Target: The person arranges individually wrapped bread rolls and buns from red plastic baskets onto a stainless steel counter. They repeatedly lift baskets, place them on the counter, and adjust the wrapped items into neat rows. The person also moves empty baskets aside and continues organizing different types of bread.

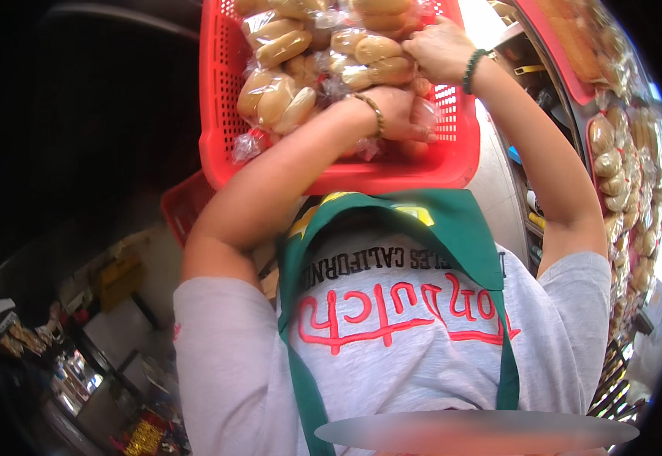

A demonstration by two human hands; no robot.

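A red plastic basket (pixel 336 176) in front of me holds several clear plastic bags of bread rolls (pixel 379 60). My left hand (pixel 402 114), with a braided bracelet at the wrist, reaches across the basket. Its fingers and thumb close around a plastic-wrapped roll (pixel 425 114) by the right wall; part of the grip is hidden. Just above it, my right hand (pixel 439 51), with a dark green beaded bracelet, has its curled fingers on the right edge of a bag of rolls. Another bag of rolls (pixel 276 100) lies near the left wall.
More bagged bread (pixel 610 165) lies on red trays along the right, above shelves with assorted items. A second red basket (pixel 185 205) shows behind the left arm. A yellow object (pixel 117 279) and clutter are at lower left. I wear a green apron (pixel 445 228).
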